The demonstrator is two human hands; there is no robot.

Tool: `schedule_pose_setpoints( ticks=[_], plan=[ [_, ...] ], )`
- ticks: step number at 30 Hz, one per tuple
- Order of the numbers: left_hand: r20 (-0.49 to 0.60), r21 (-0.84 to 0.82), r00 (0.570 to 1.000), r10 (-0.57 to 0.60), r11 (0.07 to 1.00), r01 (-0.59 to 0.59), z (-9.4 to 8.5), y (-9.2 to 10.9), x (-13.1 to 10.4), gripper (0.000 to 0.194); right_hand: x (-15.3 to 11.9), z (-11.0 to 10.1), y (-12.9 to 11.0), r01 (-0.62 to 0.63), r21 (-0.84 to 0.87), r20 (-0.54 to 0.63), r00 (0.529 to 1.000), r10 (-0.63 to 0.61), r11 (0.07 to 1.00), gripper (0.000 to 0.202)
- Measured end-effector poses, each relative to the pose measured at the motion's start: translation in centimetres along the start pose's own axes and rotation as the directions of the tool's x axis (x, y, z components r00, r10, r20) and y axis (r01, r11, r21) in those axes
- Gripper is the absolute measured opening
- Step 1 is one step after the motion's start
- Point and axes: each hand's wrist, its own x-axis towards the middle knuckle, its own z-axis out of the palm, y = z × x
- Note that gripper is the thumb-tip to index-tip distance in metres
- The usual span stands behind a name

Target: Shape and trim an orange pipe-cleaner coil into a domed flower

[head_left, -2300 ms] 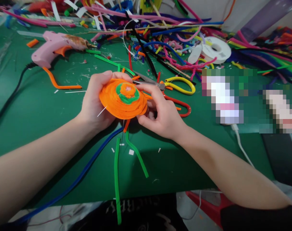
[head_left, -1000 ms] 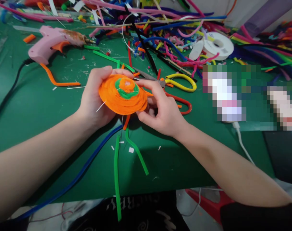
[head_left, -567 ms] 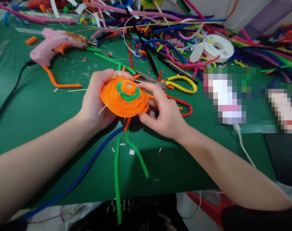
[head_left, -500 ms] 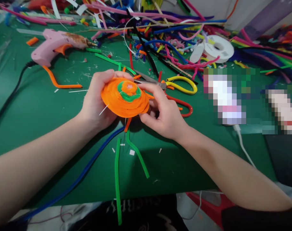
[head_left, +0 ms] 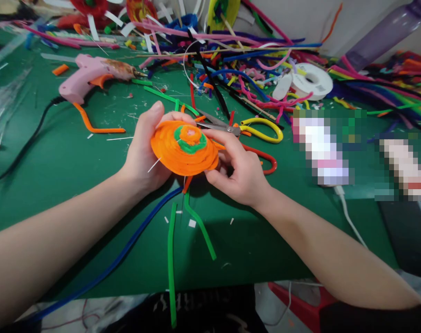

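Observation:
Between my two hands is an orange coiled pipe-cleaner disc with a green ring and a small pinkish centre. My left hand cups its left side, thumb up, fingers hidden behind it. At the right rim, my right hand pinches the edge between thumb and fingers. A thin white strand sticks out at the lower left of the disc. Scissors with one yellow and one red handle lie just behind my right hand. Below the disc are green pipe cleaners and a long blue pipe cleaner.
A pink glue gun with a black cord lies at the left. Piled pipe cleaners and a white ribbon spool fill the back. To the right are a blurred-out device on a white cable and a dark flat object. White paper scraps dot the green table.
The camera view has shifted slightly, so more of the back of the table shows. Both hands keep hold of the orange disc, which looks almost unchanged.

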Motion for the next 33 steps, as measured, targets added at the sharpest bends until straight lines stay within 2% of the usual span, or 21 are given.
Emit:
schedule_pose_setpoints(
  ticks=[2, 8, 14, 20, 23, 26, 33],
  plan=[
    [0.022, -0.024, 0.999, 0.023, 0.999, -0.023, 0.0, -0.1, -0.2, 0.067, 0.0, -0.1, 0.0, 0.006, -0.005, -0.027, 1.0, -0.006, 1.0, 0.049],
    [0.179, -0.046, 0.981, 0.072, 0.997, -0.064, -0.4, -0.5, -0.6, 0.056, -0.2, -0.2, 0.0, -0.007, -0.061, -0.106, 0.994, 0.001, 0.998, 0.047],
    [0.308, -0.048, 0.949, 0.068, 0.997, -0.056, -1.3, -0.8, -0.6, 0.063, -0.4, 0.1, 0.4, -0.008, -0.066, -0.144, 0.99, -0.001, 0.998, 0.049],
    [0.313, -0.061, 0.949, 0.044, 0.998, -0.026, -1.4, -0.6, -0.6, 0.065, -0.3, 0.1, 0.4, -0.006, -0.044, -0.167, 0.986, -0.001, 0.999, 0.048],
    [0.314, -0.056, 0.949, 0.01, 0.998, 0.008, -1.2, -0.5, -0.7, 0.059, -0.4, 0.1, 0.4, -0.004, -0.056, -0.168, 0.986, -0.006, 0.998, 0.047],
    [0.321, -0.066, 0.946, 0.037, 0.998, -0.016, -1.1, -0.5, -0.5, 0.053, -0.4, 0.0, 0.4, 0.009, -0.05, -0.161, 0.987, -0.017, 0.999, 0.046],
    [0.169, -0.118, 0.983, 0.064, 0.992, -0.045, -0.7, -0.3, -0.1, 0.029, -0.1, 0.1, 0.3, -0.015, -0.012, -0.118, 0.993, 0.014, 1.0, 0.049]
  ],
)
